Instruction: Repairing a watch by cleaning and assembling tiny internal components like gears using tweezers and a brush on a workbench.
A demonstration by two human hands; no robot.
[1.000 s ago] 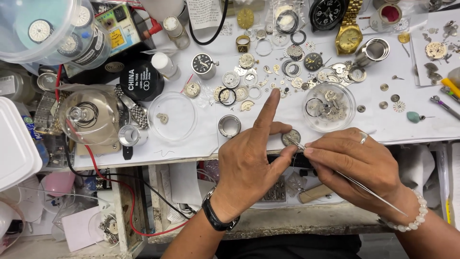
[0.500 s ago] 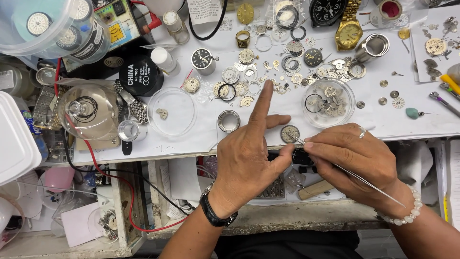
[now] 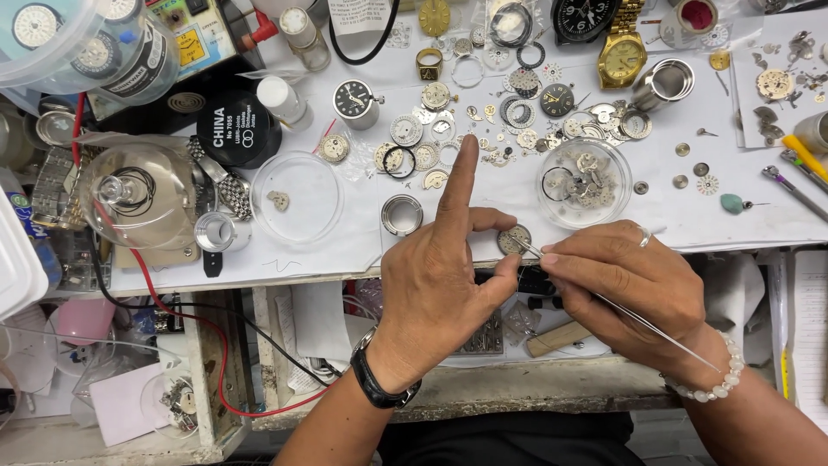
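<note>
Pinching a small round watch movement point(image 3: 514, 239) at the near edge of the white surface point(image 3: 742, 229), left hand point(image 3: 440, 276) with index finger raised, right hand point(image 3: 625, 289) gripping thin tweezers point(image 3: 621, 312) whose tips touch the movement, clear dish of parts point(image 3: 585, 181) just behind.

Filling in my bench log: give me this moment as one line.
left hand: steadies round watch movement, index finger raised | right hand: holds tweezers, tips at movement | clear parts dish behind
</note>
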